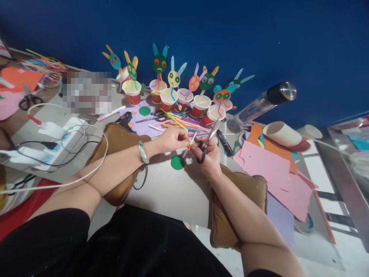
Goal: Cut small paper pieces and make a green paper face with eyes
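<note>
My right hand [209, 156] is closed round black-handled scissors [204, 148], whose blades point up and away from me. Its fingertips meet those of my left hand [174, 140], which pinches a small orange piece [189, 146]. A thin pale pink strip [186, 152] shows beside the orange piece; which fingers hold it I cannot tell. Just below the hands a green paper circle [178, 162] lies flat on the grey table [173, 188]. Coloured sticks [184, 124] are heaped behind the hands.
Paper cups [168, 99] with paper animal faces line the blue wall [184, 30]. Brown cushions [115, 154] lie under both forearms. Pink paper [265, 163] and a clear bottle [253, 109] are at right. A power strip [62, 142] with looping cables is at left.
</note>
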The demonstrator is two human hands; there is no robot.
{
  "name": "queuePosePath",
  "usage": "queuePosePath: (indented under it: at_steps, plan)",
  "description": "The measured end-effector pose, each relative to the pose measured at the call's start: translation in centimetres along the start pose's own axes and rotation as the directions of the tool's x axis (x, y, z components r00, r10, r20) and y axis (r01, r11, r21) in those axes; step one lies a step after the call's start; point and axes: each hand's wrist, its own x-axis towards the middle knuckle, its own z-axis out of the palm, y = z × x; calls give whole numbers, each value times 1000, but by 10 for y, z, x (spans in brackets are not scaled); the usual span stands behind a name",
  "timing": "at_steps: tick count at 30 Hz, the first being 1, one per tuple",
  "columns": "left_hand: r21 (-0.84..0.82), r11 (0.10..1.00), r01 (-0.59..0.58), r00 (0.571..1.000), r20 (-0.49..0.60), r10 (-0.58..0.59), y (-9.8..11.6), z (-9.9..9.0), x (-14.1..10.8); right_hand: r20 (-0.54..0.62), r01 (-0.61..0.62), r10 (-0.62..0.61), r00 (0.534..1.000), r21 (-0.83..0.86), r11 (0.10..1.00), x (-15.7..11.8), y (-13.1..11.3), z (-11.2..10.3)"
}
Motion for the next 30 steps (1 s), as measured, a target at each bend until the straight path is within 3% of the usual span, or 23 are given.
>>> queuePosePath:
  at_steps: [11, 19, 24, 30]
  plan:
    - [-121, 992, 37, 999, -1, -37, 9, -6, 1, -20, -18, 17, 1000, -8, 1000, -2, -3, -3]
    - [-17, 999, 47, 999, 24, -47, 8, -10, 1, 40, -46, 47, 998, -36, 998, -3, 1, -6]
    - [13, 998, 54, 993, 105, -55, 7, -6, -1, 64, -70, 72, 995, -34, 997, -3, 0, -3]
    - [82, 996, 31, 996, 83, -37, 6, 1, -7, 74, -80, 81, 994, -24, 997, -3, 2, -1]
